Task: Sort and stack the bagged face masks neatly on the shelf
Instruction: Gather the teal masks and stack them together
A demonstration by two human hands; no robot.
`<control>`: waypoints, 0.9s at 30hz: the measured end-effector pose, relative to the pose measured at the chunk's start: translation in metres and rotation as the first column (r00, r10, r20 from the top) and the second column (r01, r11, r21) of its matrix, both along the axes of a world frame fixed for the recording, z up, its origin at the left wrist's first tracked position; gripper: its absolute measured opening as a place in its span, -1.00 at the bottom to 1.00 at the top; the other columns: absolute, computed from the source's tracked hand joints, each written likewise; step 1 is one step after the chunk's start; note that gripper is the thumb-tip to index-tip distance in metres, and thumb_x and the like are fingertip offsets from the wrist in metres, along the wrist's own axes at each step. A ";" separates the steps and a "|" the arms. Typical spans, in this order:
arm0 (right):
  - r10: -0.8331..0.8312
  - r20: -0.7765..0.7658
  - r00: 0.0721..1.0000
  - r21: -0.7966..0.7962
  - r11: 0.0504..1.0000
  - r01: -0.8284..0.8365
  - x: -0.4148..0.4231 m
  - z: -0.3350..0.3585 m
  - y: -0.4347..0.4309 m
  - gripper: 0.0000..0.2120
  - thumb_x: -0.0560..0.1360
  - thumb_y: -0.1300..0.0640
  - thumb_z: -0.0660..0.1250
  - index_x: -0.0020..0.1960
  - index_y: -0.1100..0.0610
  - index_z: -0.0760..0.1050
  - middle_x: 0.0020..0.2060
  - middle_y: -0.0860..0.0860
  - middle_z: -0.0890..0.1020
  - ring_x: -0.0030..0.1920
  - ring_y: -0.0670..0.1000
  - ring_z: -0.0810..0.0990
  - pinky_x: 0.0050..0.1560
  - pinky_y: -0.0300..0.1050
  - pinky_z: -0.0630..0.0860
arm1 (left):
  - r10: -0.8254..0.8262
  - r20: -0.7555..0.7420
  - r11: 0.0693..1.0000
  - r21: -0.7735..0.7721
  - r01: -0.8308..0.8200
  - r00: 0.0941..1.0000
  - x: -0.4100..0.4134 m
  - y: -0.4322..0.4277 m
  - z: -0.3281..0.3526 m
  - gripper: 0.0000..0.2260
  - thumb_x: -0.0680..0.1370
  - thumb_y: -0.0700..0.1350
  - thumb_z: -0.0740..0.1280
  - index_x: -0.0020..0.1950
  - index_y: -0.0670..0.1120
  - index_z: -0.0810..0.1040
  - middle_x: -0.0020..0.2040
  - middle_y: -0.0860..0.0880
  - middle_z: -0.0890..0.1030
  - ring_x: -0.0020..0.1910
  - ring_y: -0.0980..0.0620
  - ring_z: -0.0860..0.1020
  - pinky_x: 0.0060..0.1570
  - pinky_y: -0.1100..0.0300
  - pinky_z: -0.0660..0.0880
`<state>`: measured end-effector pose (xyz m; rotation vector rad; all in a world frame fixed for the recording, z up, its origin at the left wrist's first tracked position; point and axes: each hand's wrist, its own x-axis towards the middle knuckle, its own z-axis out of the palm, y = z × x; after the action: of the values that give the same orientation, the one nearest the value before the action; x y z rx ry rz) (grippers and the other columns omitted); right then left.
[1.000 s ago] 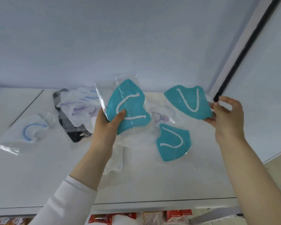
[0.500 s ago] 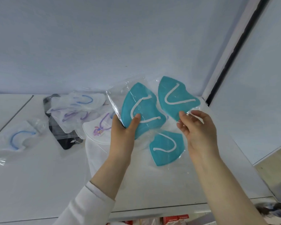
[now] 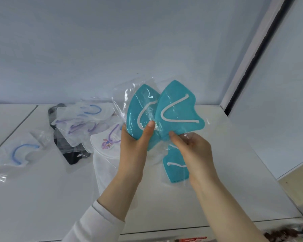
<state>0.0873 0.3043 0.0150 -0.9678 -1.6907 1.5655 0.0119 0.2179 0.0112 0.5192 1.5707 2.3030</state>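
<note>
right hand (image 3: pixel 194 149) is swinging right mask (image 3: pixel 177 114) in over left mask (image 3: pixel 138 117) | left hand (image 3: pixel 134 144) and right are both pinching their bags | teal pile is coming together

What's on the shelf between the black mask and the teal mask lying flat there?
In the head view, a bagged white mask with a purple cartoon print lies between the black mask and the flat teal mask, partly behind the left hand.
</note>
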 end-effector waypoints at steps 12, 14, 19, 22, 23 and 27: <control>0.400 0.098 0.911 -0.126 0.913 -0.387 0.015 0.000 0.006 -0.56 0.43 0.10 0.40 -0.62 0.03 0.46 -0.63 -0.17 0.40 -0.53 -0.21 0.37 -0.43 -0.39 0.28 | -0.044 -0.026 0.999 -0.028 0.043 0.999 -0.001 -0.003 -0.004 -0.49 0.34 -0.03 0.43 0.26 -0.15 0.49 0.07 -0.02 0.66 0.03 0.08 0.64 -0.11 0.30 0.56; 0.402 0.151 0.903 -0.050 0.916 -0.399 0.015 -0.002 0.006 -0.64 0.41 0.09 0.43 -0.53 0.09 0.46 -0.63 -0.16 0.39 -0.55 -0.20 0.36 -0.46 -0.42 0.26 | -0.039 -0.040 0.997 -0.061 0.037 0.998 0.001 -0.001 -0.003 -0.49 0.34 -0.03 0.49 0.24 -0.14 0.48 0.05 -0.02 0.66 0.01 0.08 0.64 -0.12 0.29 0.56; 0.370 0.329 0.869 0.213 0.867 -0.450 0.021 -0.007 0.009 -0.80 0.32 0.03 0.51 -0.31 0.06 0.51 -0.41 -0.15 0.57 -0.40 -0.24 0.49 -0.33 -0.47 0.35 | 0.051 0.004 0.991 -0.127 -0.050 0.999 -0.001 -0.002 0.001 -0.71 0.43 -0.13 0.46 0.12 -0.11 0.52 -0.05 -0.01 0.67 -0.12 0.08 0.67 -0.23 0.28 0.58; 0.280 0.526 0.803 0.403 0.749 -0.526 0.046 -0.016 0.042 -0.59 0.29 0.01 0.53 0.10 0.01 0.52 0.11 -0.16 0.58 0.19 -0.15 0.48 0.12 -0.41 0.33 | 0.179 0.047 0.978 -0.116 -0.172 0.983 -0.015 -0.014 0.005 -0.69 0.46 -0.14 0.44 0.17 -0.14 0.52 -0.05 0.00 0.66 -0.15 0.11 0.66 -0.24 0.30 0.57; 0.289 0.647 0.706 0.391 0.669 -0.632 0.055 -0.021 0.051 -0.44 0.29 -0.05 0.52 0.25 -0.02 0.46 0.32 -0.17 0.43 0.40 -0.11 0.28 0.32 -0.32 0.22 | 0.208 0.056 0.973 -0.115 -0.200 0.977 -0.019 -0.018 0.004 -0.68 0.46 -0.13 0.44 0.18 -0.14 0.52 -0.05 0.01 0.66 -0.14 0.11 0.66 -0.24 0.30 0.56; 0.381 0.834 0.399 0.217 0.438 -0.872 0.084 -0.034 0.059 0.16 0.03 -0.58 0.21 0.50 -0.12 -0.02 0.38 -0.32 -0.22 0.45 -0.20 -0.27 0.46 -0.24 -0.20 | 0.238 0.089 0.965 -0.137 -0.225 0.967 -0.019 -0.027 -0.002 -0.64 0.44 -0.08 0.46 0.20 -0.08 0.51 0.01 0.01 0.65 -0.04 0.04 0.65 -0.14 0.22 0.57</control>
<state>0.1712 0.3629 -0.0190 -0.4368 -3.2418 0.7923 -0.0067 0.1909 0.0092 0.1881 1.7928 2.3313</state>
